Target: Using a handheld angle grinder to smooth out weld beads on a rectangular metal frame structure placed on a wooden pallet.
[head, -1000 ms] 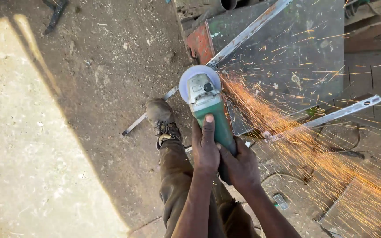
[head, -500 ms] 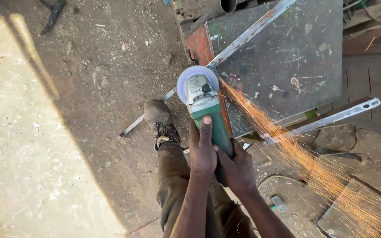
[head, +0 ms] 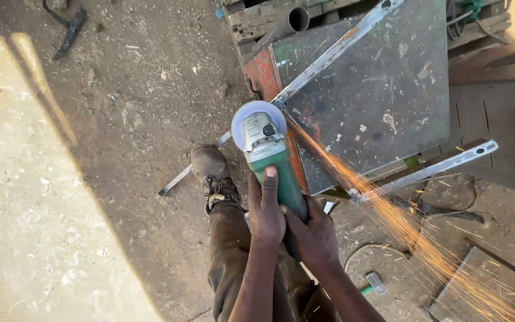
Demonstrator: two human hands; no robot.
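left hand [head: 267,209]: fingers wrapped tight round the green body of the angle grinder [head: 269,156], thumb laid along its top.
right hand [head: 312,234]: curled shut round the rear of the same grip, just behind the left hand.
grinder: tilted forward over the near left corner of the metal sheet [head: 377,95], its round guard touching the long metal strip [head: 329,56] where the strip leaves the sheet's edge.
sparks [head: 400,226]: orange stream thrown back to the right, across the dirt floor [head: 126,119].
boot [head: 213,173]: planted on the strip's free end on the floor, pinning it.
second strip [head: 424,173]: lies along the sheet's near edge, apart from the disc.
technique, as judged: keep both hands closed, the disc square to the strip, the foot's weight steady, and legs out of the spark stream.
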